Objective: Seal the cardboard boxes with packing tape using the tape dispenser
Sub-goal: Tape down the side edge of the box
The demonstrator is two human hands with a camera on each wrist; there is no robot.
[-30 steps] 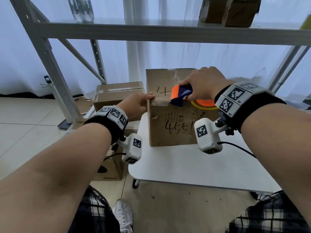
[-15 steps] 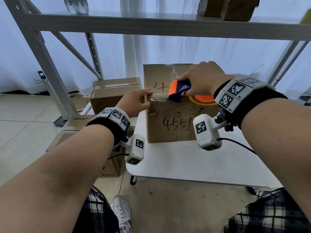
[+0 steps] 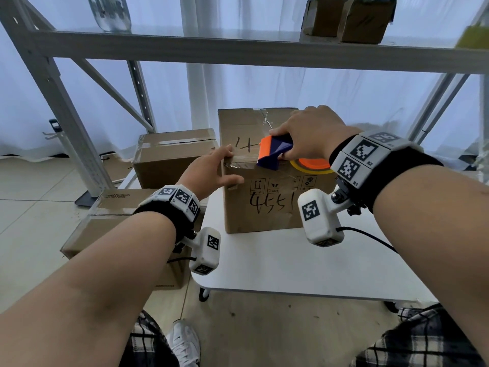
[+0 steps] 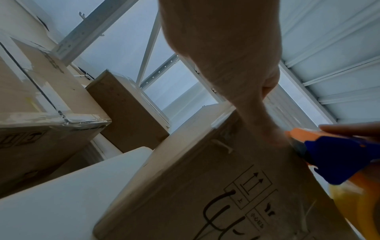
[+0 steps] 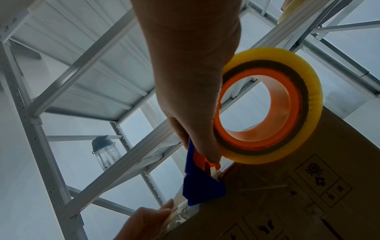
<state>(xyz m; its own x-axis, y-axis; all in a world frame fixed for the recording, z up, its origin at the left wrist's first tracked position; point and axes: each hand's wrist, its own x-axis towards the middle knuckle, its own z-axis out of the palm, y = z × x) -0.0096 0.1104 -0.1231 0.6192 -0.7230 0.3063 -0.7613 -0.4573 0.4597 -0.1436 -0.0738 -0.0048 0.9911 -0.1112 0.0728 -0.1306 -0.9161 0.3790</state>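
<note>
1. The left hand (image 3: 211, 173) is being pressed against the upper left corner of the cardboard box (image 3: 267, 205): the fingers are lying nearly straight over the top edge and the thumb is spread along the front face. Nothing is being gripped; the loose start of the clear tape (image 3: 239, 165) is being pinned there, by the look of it.

2. The box is standing upright on the white table (image 3: 277, 263), towards its far left part. Handwriting is being shown on the front face and on the top.

3. The strip of tape is being laid along the front top edge, its long axis running left to right, from the left hand to the blade of the tape dispenser (image 3: 275, 153).

4. The dispenser, orange and blue, is being held by the right hand (image 3: 312, 133), fingers curled round its body, just right of the left hand. The blade end is touching the box edge; the yellow tape roll (image 5: 271, 105) is trailing on the right.

5. Judgement: the coming pull is to be made rightward, away from the anchoring left hand, along that same edge. The right hand is the nearer one to the untaped stretch.
</note>
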